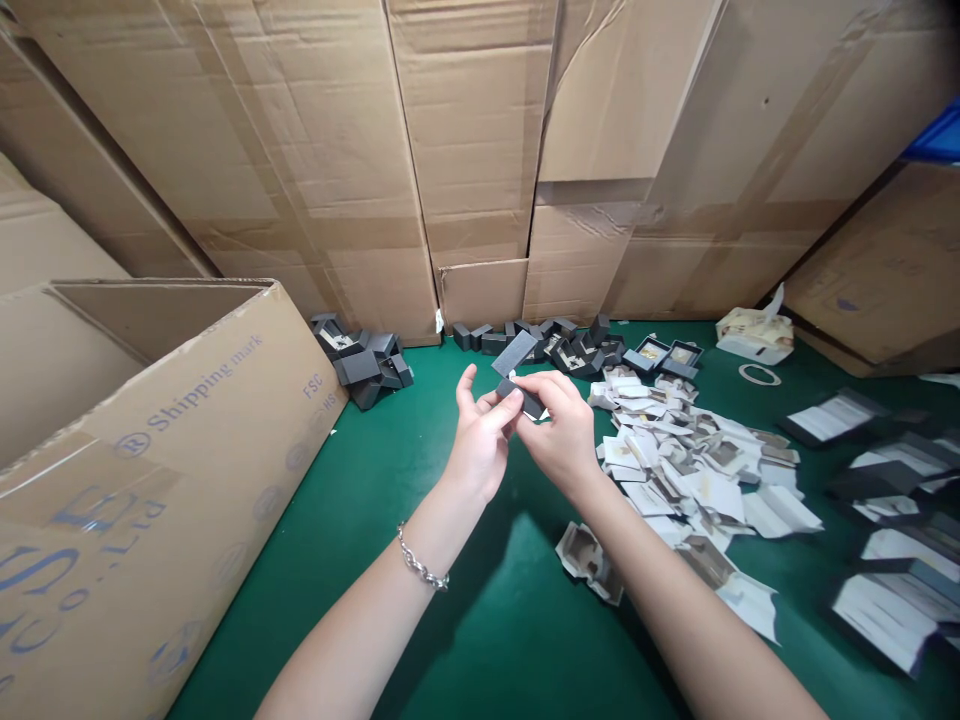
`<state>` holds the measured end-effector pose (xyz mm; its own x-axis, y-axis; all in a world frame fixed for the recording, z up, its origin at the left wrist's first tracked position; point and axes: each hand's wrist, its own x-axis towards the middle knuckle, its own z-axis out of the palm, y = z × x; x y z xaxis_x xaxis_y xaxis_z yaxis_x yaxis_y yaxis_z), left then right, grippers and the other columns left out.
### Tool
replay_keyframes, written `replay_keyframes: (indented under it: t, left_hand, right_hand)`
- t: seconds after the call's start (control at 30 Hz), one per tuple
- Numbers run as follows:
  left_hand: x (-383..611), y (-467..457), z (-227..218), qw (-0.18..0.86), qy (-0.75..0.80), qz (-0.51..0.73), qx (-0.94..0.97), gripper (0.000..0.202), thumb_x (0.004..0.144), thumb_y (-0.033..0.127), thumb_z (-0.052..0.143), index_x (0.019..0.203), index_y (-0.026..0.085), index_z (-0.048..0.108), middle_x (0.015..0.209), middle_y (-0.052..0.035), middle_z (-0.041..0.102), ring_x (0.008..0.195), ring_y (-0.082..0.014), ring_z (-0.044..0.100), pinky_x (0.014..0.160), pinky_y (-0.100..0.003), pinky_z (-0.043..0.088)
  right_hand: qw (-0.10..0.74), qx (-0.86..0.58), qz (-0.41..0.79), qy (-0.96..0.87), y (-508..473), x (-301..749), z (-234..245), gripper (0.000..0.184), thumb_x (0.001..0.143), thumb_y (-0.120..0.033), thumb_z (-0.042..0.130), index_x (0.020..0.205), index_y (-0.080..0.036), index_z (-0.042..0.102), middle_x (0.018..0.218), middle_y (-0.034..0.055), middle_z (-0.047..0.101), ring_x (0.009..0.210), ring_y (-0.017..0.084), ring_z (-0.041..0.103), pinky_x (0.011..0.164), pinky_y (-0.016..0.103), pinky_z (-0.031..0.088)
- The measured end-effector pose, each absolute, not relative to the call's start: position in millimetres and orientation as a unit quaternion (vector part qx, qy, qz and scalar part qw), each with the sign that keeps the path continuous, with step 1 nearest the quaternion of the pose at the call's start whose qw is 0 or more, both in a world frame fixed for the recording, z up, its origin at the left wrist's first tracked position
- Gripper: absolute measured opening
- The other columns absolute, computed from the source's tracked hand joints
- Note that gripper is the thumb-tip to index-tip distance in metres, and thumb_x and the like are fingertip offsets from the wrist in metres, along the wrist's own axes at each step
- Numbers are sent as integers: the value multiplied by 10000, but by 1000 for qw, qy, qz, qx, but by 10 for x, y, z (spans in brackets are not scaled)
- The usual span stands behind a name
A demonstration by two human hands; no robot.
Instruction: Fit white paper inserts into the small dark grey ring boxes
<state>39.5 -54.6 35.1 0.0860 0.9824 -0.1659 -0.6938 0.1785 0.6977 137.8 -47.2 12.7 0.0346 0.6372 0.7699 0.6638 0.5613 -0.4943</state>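
Both hands hold a small dark grey box point(531, 400) above the green table, its flat lid tilted up on the far side. My left hand point(480, 435) grips the near left of the box between thumb and fingers, with one finger sticking up. On the right side, my right hand point(561, 425) pinches the box, its fingertips meeting those of the left. A bit of white shows at the box; its inside is mostly hidden by the fingers. Beneath my right forearm lies an unfolded white and grey insert point(589, 560).
A large open carton point(172, 480) stands at the left. Dark boxes are heaped at the back point(574, 350) and beside the carton point(367, 365). White paper inserts point(675, 460) are piled right of my hands. Farther right are dark trays point(832, 415), a tape ring point(760, 375) and a tissue pack point(754, 335).
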Motion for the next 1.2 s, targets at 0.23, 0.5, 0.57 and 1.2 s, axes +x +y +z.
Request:
replay_keyframes:
  t: [0.23,0.5,0.57,1.2]
  left_hand:
    - [374,-513,315,755,237,588,168,704,800,71,570,1358,320,220,891,16,657,764,-96,636,756,-242,481]
    - [337,-485,294,788,194,564,151,720,813,72,548,1399,310,205,986,-5,665,817,-104,635,820,-255,471]
    - [342,-487,295,788,200,564,147,704,816,72,540,1397,309,219,983,-7,663,823,-106,633,814,-256,471]
    - [222,-234,210,750,352,537,159,197,822,119,431,974,102,557,764,-79,641,665,-166,638,582,-264,503]
  right_hand:
    - [565,-435,-36,-700,-476,1385,108,276,790,-164,567,1059,-215,603,1045,61,661,994,182,609,848,321,517]
    - [512,-413,-103,-746,-467,1419,59,388,804,-54,444,1138,-201,577,1148,74,648,1107,185,579,1065,428,338]
    - [501,-421,-115,-748,-478,1429,71,381,807,-66,432,1127,-205,585,1122,69,661,1083,187,594,1077,451,309]
    - [344,-521,136,-769,-531,1627,435,351,794,-256,572,1137,-199,617,1234,57,600,1141,193,551,981,330,438]
